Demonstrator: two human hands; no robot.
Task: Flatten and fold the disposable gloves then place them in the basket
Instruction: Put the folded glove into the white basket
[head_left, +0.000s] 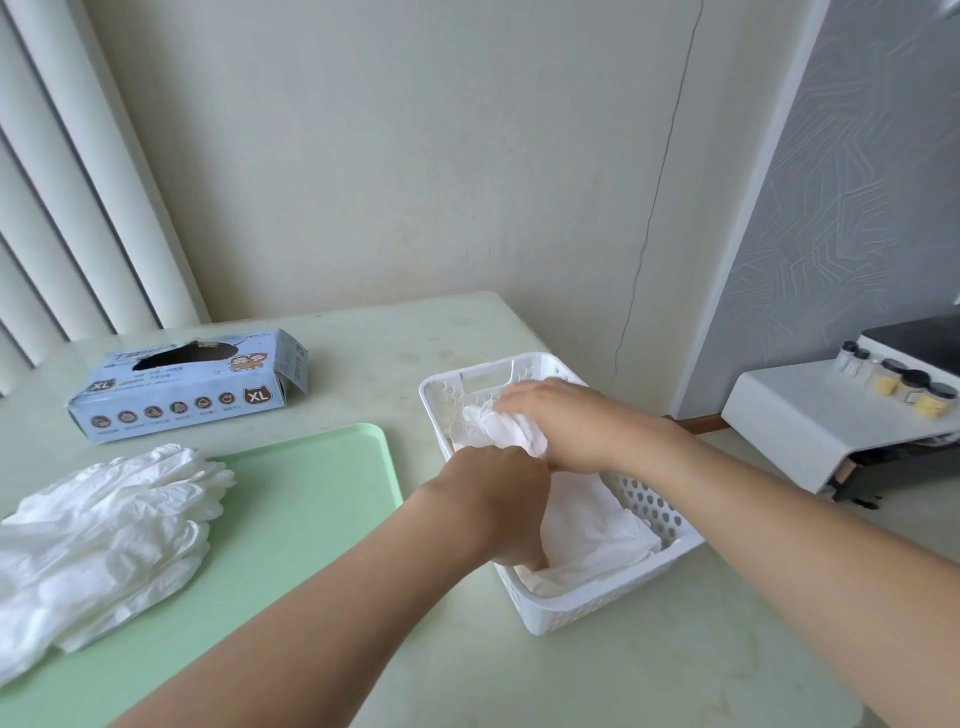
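Observation:
A white perforated basket (654, 514) stands on the table at centre right, with white folded gloves (597, 540) lying inside. Both my hands reach into it. My left hand (509, 499) is down in the near half, fingers pressed onto the gloves. My right hand (561, 421) lies over the far half, holding a crumpled white glove (506, 428) between the two hands. A loose pile of white disposable gloves (98, 530) rests on the left part of a green tray (311, 499).
A blue XL glove box (192, 387) with a torn opening lies at the back left of the table. The pale table (649, 670) ends at the right. Beyond that edge, a white shelf (810, 421) holds several small jars (904, 384). Blinds hang at the left.

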